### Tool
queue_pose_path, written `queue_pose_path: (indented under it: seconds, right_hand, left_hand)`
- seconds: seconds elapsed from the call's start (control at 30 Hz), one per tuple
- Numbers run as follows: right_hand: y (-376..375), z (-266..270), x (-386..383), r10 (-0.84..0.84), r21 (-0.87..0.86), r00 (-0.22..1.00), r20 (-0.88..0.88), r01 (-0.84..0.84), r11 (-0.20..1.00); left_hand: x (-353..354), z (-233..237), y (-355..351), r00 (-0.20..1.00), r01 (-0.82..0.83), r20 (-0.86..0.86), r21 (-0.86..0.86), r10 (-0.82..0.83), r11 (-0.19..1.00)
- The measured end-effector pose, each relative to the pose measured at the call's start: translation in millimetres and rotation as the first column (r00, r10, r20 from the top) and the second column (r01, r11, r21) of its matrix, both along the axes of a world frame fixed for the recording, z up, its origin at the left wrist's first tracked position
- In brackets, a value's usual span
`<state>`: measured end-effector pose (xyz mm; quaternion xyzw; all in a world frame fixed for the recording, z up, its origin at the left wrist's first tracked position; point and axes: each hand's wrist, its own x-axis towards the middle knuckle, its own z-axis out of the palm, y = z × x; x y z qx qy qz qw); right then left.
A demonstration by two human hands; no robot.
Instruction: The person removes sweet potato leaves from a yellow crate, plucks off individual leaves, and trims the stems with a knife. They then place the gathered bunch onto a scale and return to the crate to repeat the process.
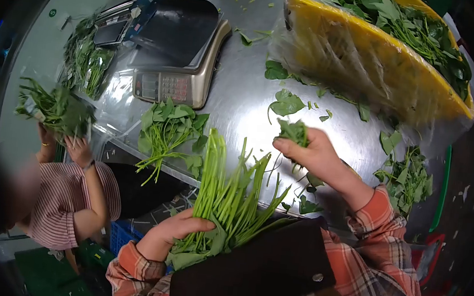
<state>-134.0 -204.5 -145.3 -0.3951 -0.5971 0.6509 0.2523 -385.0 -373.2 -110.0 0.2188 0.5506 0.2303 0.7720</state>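
My left hand (181,228) is closed around a thick bunch of long-stemmed leafy greens (216,186). Its cut stems point up and away from me, and its leaves hang near my dark apron (248,269). Over the metal table my right hand (319,156) pinches a small clump of green leaves (292,132) between thumb and fingers. Loose leaves (287,102) lie scattered just beyond that hand. Beside the stems, at the table's left edge, rests another bunch of greens (173,133).
A yellow basket (366,49) lined with clear plastic and heaped with greens stands at the back right. A digital scale (172,84) sits at the left. More greens (411,179) lie at the right. A co-worker in a striped top (86,205) holds a bagged bunch (58,111).
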Motion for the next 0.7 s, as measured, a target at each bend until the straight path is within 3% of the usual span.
queue_pose_path:
  seconds: [0.03, 0.07, 0.17, 0.3, 0.4, 0.43, 0.47, 0.5, 0.53, 0.6, 0.63, 0.67, 0.7]
  right_hand:
    - [0.8, 5.3, -1.2, 0.077, 0.275, 0.997, -0.031, -0.066, 0.959]
    - [-0.9, 12.6, -4.6, 0.162, 0.527, 0.986, -0.045, -0.114, 0.842]
    - [-30.4, 25.1, -33.1, 0.475, 0.606, 0.876, 0.08, -0.421, 0.675]
    - [-49.6, 11.5, -56.5, 0.639, 0.684, 0.765, 0.079, -0.508, 0.524]
    - [-43.5, -14.8, -64.4, 0.699, 0.718, 0.698, -0.152, -0.408, 0.564]
    - [-37.5, -11.0, -58.9, 0.637, 0.417, 0.713, -0.294, -0.504, 0.756]
    - [-29.1, -3.5, -49.4, 0.53, 0.056, 0.749, -0.398, -0.557, 0.829]
    - [-21.2, 0.9, -42.7, 0.395, -0.311, 0.801, -0.451, -0.556, 0.771]
    - [-14.4, -5.5, -43.0, 0.261, -0.345, 0.714, -0.65, -0.583, 0.736]
    - [-7.1, 2.9, -40.4, 0.345, -0.156, 0.806, -0.48, -0.466, 0.871]
    - [-9.2, 8.8, -45.2, 0.53, 0.264, 0.779, -0.334, -0.463, 0.846]
    - [-15.5, 15.3, -53.0, 0.633, 0.628, 0.764, -0.123, -0.434, 0.646]
    - [-27.1, 22.3, -57.6, 0.674, 0.666, 0.738, 0.032, -0.518, 0.537]
  left_hand:
    - [-1.3, -2.3, 1.3, 0.997, -0.028, 0.077, -0.032, 0.03, 0.999]
    - [-3.2, -4.4, 1.5, 0.986, -0.057, 0.152, -0.069, 0.067, 0.996]
    - [-3.6, -2.8, -3.3, 0.912, -0.24, 0.259, -0.292, 0.318, 0.926]
    - [-5.5, -17.5, -9.0, 0.783, -0.397, 0.304, -0.428, 0.543, 0.812]
    - [-15.6, -29.5, -10.5, 0.73, -0.381, 0.43, -0.389, 0.53, 0.839]
    - [-18.0, -39.7, -11.5, 0.721, -0.371, 0.487, -0.33, 0.493, 0.868]
    - [-18.9, -47.4, -12.5, 0.709, -0.361, 0.543, -0.27, 0.45, 0.893]
    - [-20.8, -50.7, -14.3, 0.674, -0.346, 0.581, -0.296, 0.455, 0.89]
    - [-24.8, -52.9, -16.2, 0.639, -0.328, 0.618, -0.32, 0.458, 0.889]
    - [-26.7, -53.1, -15.4, 0.599, -0.308, 0.65, -0.353, 0.468, 0.884]
    - [-25.3, -52.0, -14.1, 0.593, -0.311, 0.649, -0.36, 0.476, 0.879]
    - [-23.0, -50.5, -13.6, 0.587, -0.314, 0.647, -0.371, 0.486, 0.874]
    - [-19.4, -45.2, -13.4, 0.605, -0.346, 0.605, -0.386, 0.518, 0.855]
